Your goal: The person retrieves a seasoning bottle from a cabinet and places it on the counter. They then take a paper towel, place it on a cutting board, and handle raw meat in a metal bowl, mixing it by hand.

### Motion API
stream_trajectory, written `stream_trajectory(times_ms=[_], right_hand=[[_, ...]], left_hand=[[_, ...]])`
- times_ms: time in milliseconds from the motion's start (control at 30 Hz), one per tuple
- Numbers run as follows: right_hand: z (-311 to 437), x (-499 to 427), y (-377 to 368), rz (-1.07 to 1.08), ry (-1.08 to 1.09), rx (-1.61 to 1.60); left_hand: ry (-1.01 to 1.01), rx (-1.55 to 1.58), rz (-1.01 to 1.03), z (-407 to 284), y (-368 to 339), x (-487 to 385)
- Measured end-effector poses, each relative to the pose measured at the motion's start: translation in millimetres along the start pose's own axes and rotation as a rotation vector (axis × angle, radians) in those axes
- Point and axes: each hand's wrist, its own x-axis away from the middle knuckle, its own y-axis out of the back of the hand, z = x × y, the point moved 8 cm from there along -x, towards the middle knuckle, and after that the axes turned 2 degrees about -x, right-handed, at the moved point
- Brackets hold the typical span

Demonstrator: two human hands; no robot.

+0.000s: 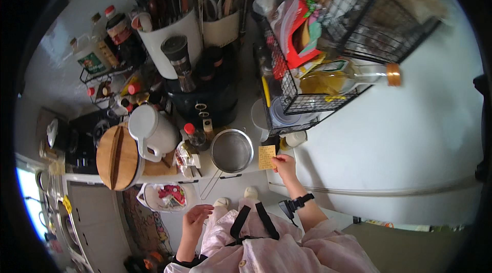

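Note:
My right hand (285, 165) pinches a small yellow paper note (266, 157) by its right edge, in front of the counter's front edge. The note bears several lines of handwriting. A black strap with a small device (294, 204) is around my right wrist. My left hand (197, 215) hangs low in front of my body with loosely bent fingers and nothing in it. Between the hands and farther forward, a fine-mesh metal strainer (232, 151) rests on the counter, its wire handle (211, 184) sticking out past the edge. A red-capped bottle (196, 138) stands just left of the strainer.
On the left are a wooden-lidded pot (117, 157) and a white pitcher (152, 134). A black appliance (203, 100) stands behind. Wire baskets (319, 106) hold packets and a tilted glass bottle (338, 77). A lined bin (163, 197) is on the floor; a white surface (384, 138) fills the right.

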Motion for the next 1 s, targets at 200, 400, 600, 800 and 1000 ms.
stream_trajectory(times_ms=[200, 400, 600, 800, 1000], right_hand=[[-77.2, -55.9, -10.8, 0.008, -0.055, 0.131], [-88.7, -63.7, -22.6, 0.086, -0.049, 0.193], [-34.1, -12.9, -3.1, -0.146, 0.396, 0.585], [6.4, 54.8, -35.1, 0.105, 0.411, 0.578], [-21.8, 169.4, -189.2, 0.929, 0.101, 0.391]], left_hand=[[0.139, 0.080, -0.312, 48.1, 14.6, 32.0], [-0.118, -0.444, -0.459, 37.1, 26.9, -4.6], [-0.287, -0.744, -0.452, 5.1, 31.5, -40.8], [-0.209, -0.560, -0.607, 19.5, 100.5, 16.1], [0.000, -0.273, -0.915, 88.5, 186.3, 136.2]])
